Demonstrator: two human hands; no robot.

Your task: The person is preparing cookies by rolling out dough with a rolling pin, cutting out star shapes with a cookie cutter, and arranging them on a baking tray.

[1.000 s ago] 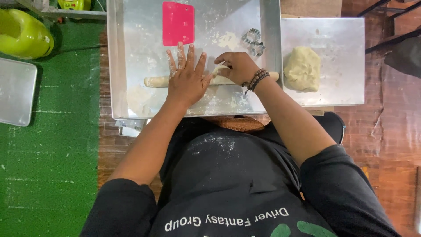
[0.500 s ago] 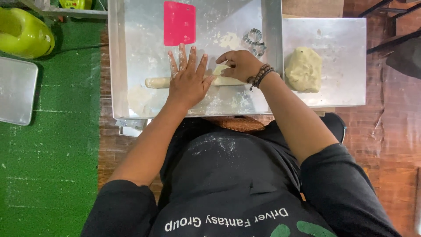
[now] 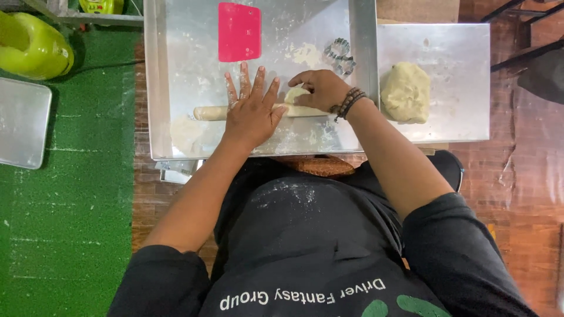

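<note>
A pale wooden rolling pin (image 3: 207,113) lies across a floured metal tray (image 3: 176,70). My left hand (image 3: 252,108) presses flat on the pin's middle, fingers spread. A small piece of dough (image 3: 295,94) sits just beyond the pin, under the fingers of my right hand (image 3: 320,88), which rests on the pin's right part with its fingers curled over the dough. A beaded bracelet circles my right wrist.
A red plastic scraper (image 3: 239,31) and a metal cookie cutter (image 3: 339,54) lie at the tray's far side. A large dough lump (image 3: 405,93) sits on a second metal tray (image 3: 458,58) to the right. A green container (image 3: 32,47) and another tray (image 3: 22,122) rest on green turf at left.
The hands and rolling pin have stayed almost in place; my right hand's fingers shifted slightly over the small dough piece.
</note>
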